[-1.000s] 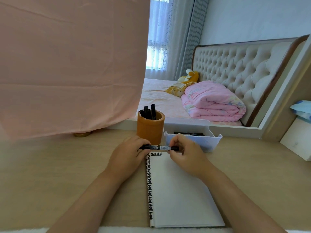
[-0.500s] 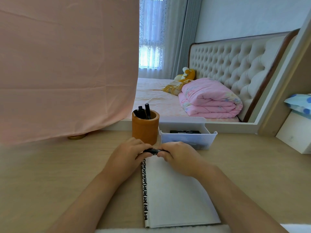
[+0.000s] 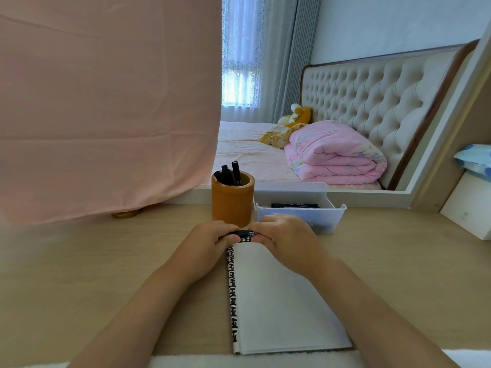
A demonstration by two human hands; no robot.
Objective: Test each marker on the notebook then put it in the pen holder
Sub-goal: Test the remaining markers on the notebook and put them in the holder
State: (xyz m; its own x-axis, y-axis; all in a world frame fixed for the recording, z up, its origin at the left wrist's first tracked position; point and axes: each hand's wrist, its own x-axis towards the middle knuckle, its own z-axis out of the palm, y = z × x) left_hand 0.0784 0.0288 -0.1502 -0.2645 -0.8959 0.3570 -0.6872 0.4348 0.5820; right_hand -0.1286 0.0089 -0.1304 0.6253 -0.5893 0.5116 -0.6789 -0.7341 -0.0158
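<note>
A pink cloth [image 3: 106,102] hangs over the far left, and to its right a bed [image 3: 247,155] with a folded pink quilt [image 3: 334,155] is in view. The light wooden counter [image 3: 79,274] spans the foreground. On it, an open notebook [image 3: 279,301] lies flat with a blank white page facing up. Behind it sits a white plastic tray [image 3: 337,209] holding black markers [image 3: 295,205]. Just left of the tray stands a brown pen holder [image 3: 231,205] with several black markers [image 3: 229,173] upright inside. The left hand [image 3: 204,248] and right hand [image 3: 287,240] meet over the notebook's top edge, fingers curled, each gripping an end of one black marker [image 3: 245,233] held level between them.
</note>
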